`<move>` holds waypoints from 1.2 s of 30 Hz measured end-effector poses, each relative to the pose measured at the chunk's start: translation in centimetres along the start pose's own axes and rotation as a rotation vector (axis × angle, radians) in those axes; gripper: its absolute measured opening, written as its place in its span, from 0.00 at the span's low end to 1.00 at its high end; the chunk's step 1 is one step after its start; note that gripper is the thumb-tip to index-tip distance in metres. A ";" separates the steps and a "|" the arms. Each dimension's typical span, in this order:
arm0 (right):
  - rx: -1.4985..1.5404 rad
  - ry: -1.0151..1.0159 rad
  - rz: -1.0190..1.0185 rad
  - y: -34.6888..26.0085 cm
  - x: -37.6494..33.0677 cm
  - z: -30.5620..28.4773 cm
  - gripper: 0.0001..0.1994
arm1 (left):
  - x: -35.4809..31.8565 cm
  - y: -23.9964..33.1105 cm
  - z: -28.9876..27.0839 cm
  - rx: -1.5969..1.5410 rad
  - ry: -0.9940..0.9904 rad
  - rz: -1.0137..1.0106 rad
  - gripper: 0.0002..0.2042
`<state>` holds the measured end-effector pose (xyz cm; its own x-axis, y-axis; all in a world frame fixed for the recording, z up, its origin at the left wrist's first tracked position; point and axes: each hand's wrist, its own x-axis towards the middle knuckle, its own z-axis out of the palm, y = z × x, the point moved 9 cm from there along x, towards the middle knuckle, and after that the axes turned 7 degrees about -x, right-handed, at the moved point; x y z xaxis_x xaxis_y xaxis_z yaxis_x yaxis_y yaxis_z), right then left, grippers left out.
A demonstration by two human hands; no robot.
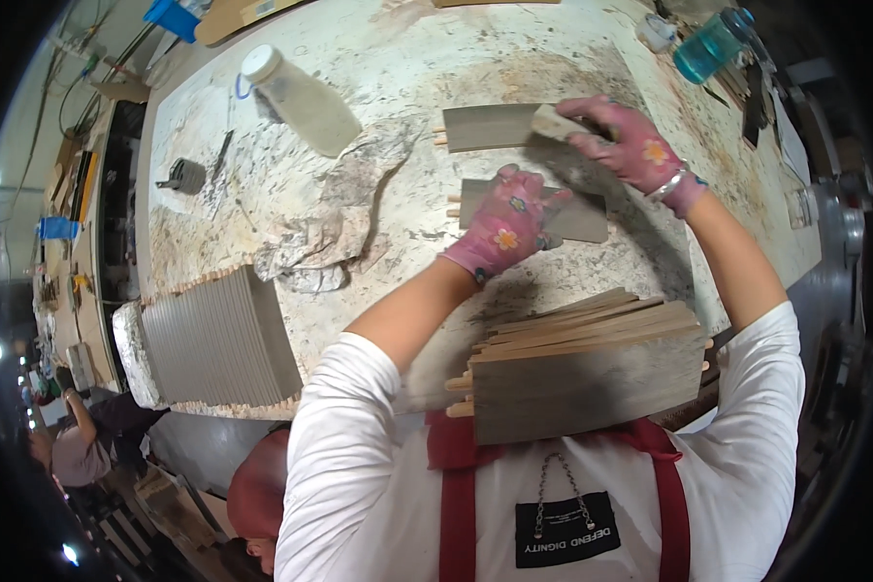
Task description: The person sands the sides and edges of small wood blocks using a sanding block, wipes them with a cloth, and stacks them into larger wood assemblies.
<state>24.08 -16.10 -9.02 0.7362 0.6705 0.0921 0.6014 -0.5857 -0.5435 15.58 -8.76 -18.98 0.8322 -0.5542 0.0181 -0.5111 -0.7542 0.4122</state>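
My right hand [635,150], in a pink flowered glove, grips a small pale block [556,123] that looks like a sanding block. The block rests at the right end of the farther grey wooden board [490,129], which has short pegs at its left end. My left hand [507,221], gloved the same way, lies over the nearer grey board [584,215] with its fingers partly spread. Pegs also stick out at this board's left end. My left palm hides part of it.
Close to my body stands a stack of pegged boards [587,369]. Another neat stack of grey boards [223,339] is at the left edge. A cloudy bottle [306,102], a crumpled cloth [335,213] and a blue bottle [713,47] are on the stained worktable [407,58].
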 end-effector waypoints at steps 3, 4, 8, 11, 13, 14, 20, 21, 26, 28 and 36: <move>0.486 0.064 0.280 7.0 -3.9 -1.0 0.18 | 0.4 -0.8 -0.7 -0.322 -0.194 -0.073 0.23; 0.457 0.120 0.348 8.4 -5.7 -2.2 0.20 | 1.1 -0.6 -1.8 -0.379 -0.240 -0.041 0.19; 0.593 0.295 0.555 13.1 -11.1 -1.7 0.21 | 3.5 -5.4 -1.6 -0.222 -0.126 -0.150 0.24; 0.387 0.224 0.485 12.5 -12.2 1.4 0.23 | 2.5 -2.3 -2.4 -0.207 0.109 0.014 0.28; 0.298 0.200 0.437 10.8 -11.4 2.7 0.25 | 1.4 -1.5 -1.7 -0.097 0.129 0.007 0.31; 0.279 0.210 0.447 10.9 -11.0 3.4 0.24 | 1.0 -1.5 -1.4 -0.061 0.193 0.041 0.30; -0.110 0.199 0.378 8.6 -8.7 4.5 0.19 | 0.8 -0.7 -1.7 -0.055 0.297 0.075 0.30; -0.142 0.193 0.402 8.2 -9.1 4.5 0.19 | 0.8 -0.7 -1.7 -0.057 0.293 0.069 0.30; -0.129 0.038 0.296 6.6 -12.5 4.4 0.19 | 1.0 -0.7 -1.5 -0.051 0.298 0.077 0.29; -0.125 -0.244 0.288 6.4 -13.5 4.1 0.19 | 0.9 -1.0 -1.4 -0.051 0.285 0.064 0.29; -0.266 -0.121 -0.063 0.6 -3.8 1.8 0.21 | -0.6 2.4 0.5 -0.051 0.349 0.180 0.27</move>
<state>21.09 -18.15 -11.17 0.6620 0.7494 0.0097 0.7166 -0.6292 -0.3010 13.78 -10.43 -18.41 0.7578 -0.5162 0.3990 -0.6515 -0.6323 0.4192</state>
